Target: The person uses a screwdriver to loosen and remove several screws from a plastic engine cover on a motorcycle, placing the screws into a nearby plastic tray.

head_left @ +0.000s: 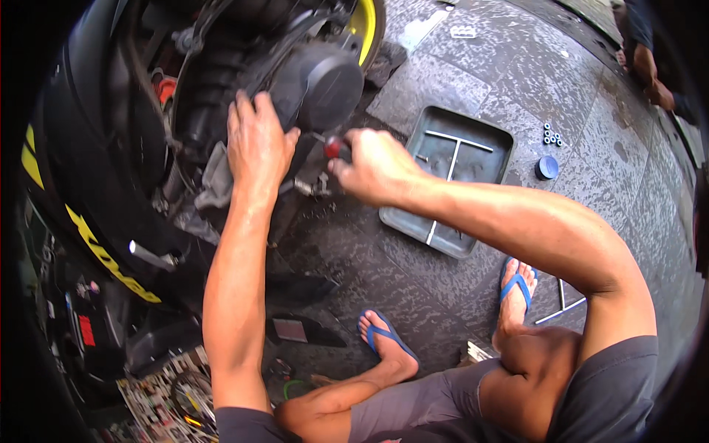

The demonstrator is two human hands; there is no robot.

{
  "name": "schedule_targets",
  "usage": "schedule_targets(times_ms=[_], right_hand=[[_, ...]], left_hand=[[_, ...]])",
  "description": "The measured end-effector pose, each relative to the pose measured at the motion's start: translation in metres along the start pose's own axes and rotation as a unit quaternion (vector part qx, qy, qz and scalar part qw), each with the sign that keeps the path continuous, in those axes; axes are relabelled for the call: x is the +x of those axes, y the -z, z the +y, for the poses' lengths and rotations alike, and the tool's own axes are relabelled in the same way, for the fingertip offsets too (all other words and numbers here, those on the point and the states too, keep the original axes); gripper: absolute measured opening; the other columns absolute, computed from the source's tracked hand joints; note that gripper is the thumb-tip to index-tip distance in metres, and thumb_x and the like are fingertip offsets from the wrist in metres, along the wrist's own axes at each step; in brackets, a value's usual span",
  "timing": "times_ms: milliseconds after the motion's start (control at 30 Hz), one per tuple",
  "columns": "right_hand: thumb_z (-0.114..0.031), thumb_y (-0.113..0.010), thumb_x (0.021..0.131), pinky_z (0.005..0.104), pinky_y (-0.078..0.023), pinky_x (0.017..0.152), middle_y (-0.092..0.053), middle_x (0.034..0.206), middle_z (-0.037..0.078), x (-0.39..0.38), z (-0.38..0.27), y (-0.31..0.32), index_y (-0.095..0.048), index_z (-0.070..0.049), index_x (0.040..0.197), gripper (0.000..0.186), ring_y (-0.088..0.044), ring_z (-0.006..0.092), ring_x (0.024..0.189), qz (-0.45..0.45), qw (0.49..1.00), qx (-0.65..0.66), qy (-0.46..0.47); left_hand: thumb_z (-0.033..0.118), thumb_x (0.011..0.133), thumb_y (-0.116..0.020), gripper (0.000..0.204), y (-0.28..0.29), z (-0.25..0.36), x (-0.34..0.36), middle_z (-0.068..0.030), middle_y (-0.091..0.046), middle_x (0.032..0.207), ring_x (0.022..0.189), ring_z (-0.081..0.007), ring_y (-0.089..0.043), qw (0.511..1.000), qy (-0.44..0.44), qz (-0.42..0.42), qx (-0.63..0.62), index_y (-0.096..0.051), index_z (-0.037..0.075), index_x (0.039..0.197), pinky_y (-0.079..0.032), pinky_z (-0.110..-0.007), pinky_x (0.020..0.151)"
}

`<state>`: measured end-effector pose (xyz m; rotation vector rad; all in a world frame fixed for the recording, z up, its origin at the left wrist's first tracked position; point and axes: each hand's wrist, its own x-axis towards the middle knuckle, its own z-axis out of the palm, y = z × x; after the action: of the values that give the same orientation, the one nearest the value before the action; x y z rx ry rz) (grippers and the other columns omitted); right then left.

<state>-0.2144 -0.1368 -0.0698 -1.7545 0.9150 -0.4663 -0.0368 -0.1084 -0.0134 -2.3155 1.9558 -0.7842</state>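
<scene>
My left hand [258, 140] lies with its fingers apart on the black cover [299, 85] at the side of a scooter's engine. In my right hand [377, 166] is a screwdriver [333, 148] with a red handle. Its short visible shaft points left toward the lower edge of the cover. Whether the tip touches the cover I cannot tell. A round black housing [332, 92] bulges out just above the screwdriver. Below it, a small metal spring [303, 186] shows among dark parts.
A grey tray [391, 221] holds a T-handle wrench [454, 159]; another T-handle wrench [563, 299] lies by my right foot. Several small rings [552, 135] sit near a blue round cap [546, 168]. Another person's hands [653, 83] show at far right. Black-and-yellow bodywork [96, 184] stands left.
</scene>
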Motion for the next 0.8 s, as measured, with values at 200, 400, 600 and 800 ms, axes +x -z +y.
schedule_targets(times_ms=[200, 400, 600, 800], right_hand=[[-0.021, -0.065, 0.084, 0.0469, -0.053, 0.092, -0.07, 0.101, 0.028, 0.002, -0.006, 0.007, -0.074, -0.005, 0.106, 0.029, -0.067, 0.0415, 0.102, -0.016, 1.0, -0.002, -0.019], [-0.018, -0.064, 0.082, 0.047, -0.054, 0.088, -0.07, 0.096, 0.029, 0.003, -0.019, 0.008, -0.074, -0.002, 0.104, 0.029, -0.069, 0.0416, 0.097, -0.022, 1.0, -0.013, -0.004], [-0.019, -0.064, 0.083, 0.0486, -0.054, 0.085, -0.068, 0.088, 0.031, 0.004, -0.005, 0.007, -0.072, 0.003, 0.097, 0.027, -0.069, 0.0437, 0.092, 0.002, 1.0, -0.019, 0.013], [-0.022, -0.069, 0.083, 0.0494, -0.051, 0.084, -0.068, 0.092, 0.032, 0.004, -0.004, -0.003, -0.067, 0.007, 0.102, 0.035, -0.067, 0.0453, 0.097, 0.042, 0.997, -0.03, 0.056]], left_hand=[[0.009, 0.088, -0.07, 0.019, -0.026, 0.043, -0.078, -0.0187, -0.064, 0.108, 0.1, -0.0354, -0.062, 0.915, 0.038, 0.323, -0.237, -0.063, -0.003, 0.101, -0.05, -0.042, 0.087], [0.012, 0.09, -0.064, 0.011, -0.152, 0.143, -0.213, -0.0158, -0.069, 0.088, 0.083, -0.0334, -0.067, 0.838, 0.311, -0.134, -0.428, -0.066, 0.003, 0.096, -0.052, -0.043, 0.077], [0.024, 0.086, -0.071, 0.028, -0.204, 0.199, -0.209, -0.019, -0.069, 0.11, 0.106, -0.0379, -0.064, 0.892, 0.226, -0.213, -0.328, -0.07, 0.006, 0.108, -0.048, -0.048, 0.094], [0.021, 0.095, -0.054, 0.029, -0.273, 0.193, -0.205, -0.0214, -0.072, 0.102, 0.096, -0.0378, -0.071, 0.915, 0.207, -0.16, -0.307, -0.074, 0.001, 0.1, -0.056, -0.051, 0.085]])
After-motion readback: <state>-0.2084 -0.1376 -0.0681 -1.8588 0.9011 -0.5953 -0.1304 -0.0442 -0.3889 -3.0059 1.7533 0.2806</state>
